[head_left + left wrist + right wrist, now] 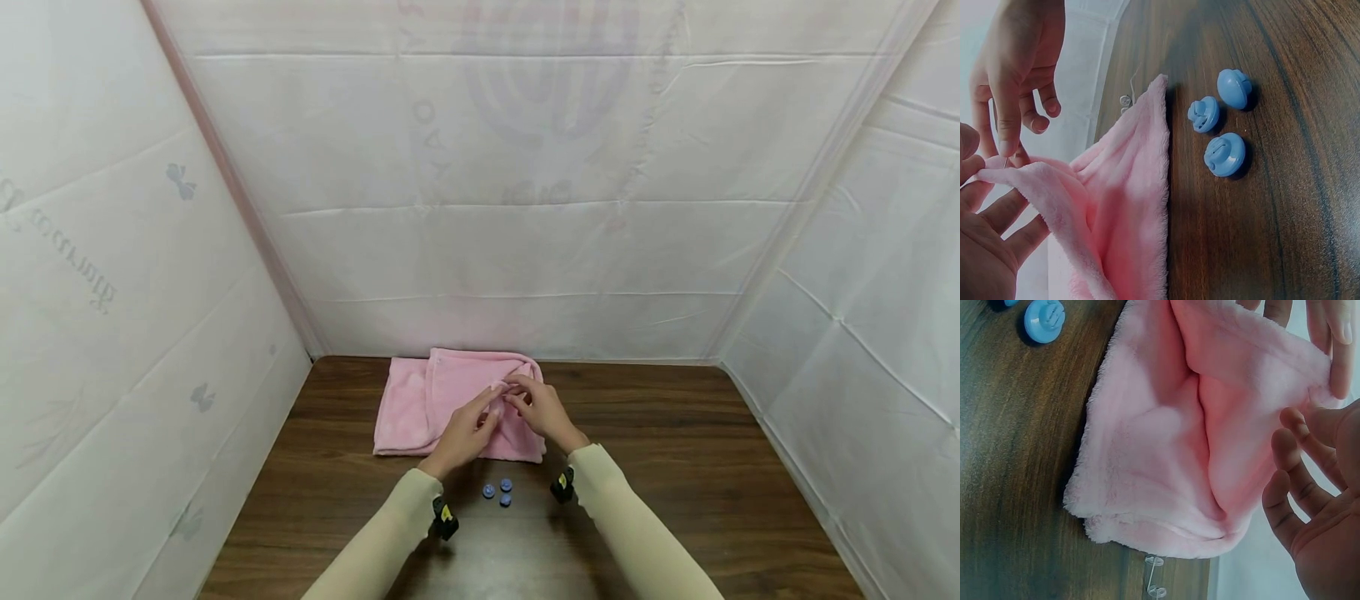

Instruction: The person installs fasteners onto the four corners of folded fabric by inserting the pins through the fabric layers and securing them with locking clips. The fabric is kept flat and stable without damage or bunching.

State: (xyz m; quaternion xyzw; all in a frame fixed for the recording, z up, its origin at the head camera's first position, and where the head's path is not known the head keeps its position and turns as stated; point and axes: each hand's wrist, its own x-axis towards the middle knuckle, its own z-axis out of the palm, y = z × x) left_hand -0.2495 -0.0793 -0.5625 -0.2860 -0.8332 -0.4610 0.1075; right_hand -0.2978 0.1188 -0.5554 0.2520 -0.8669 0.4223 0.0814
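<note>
A folded pink fleece cloth (465,379) lies toward the back of the table, its near part lifted in a fold. My left hand (467,429) pinches the raised edge of the cloth (1054,194), fingers spread beneath it. At that same edge, my right hand (540,408) has its thumb and forefinger together on a thin pin (1005,162) that meets the fabric. The remaining fingers (1297,481) of the right hand are loosely bent. Nearer the body sit three blue round button-like fasteners (1225,155) with slotted knobs, apart from the cloth.
Beyond the cloth, small clear disc-ended pieces (1155,575) with a thin shaft lie on the dark wooden table (660,467). White fabric walls (525,250) enclose the table at the back and both sides.
</note>
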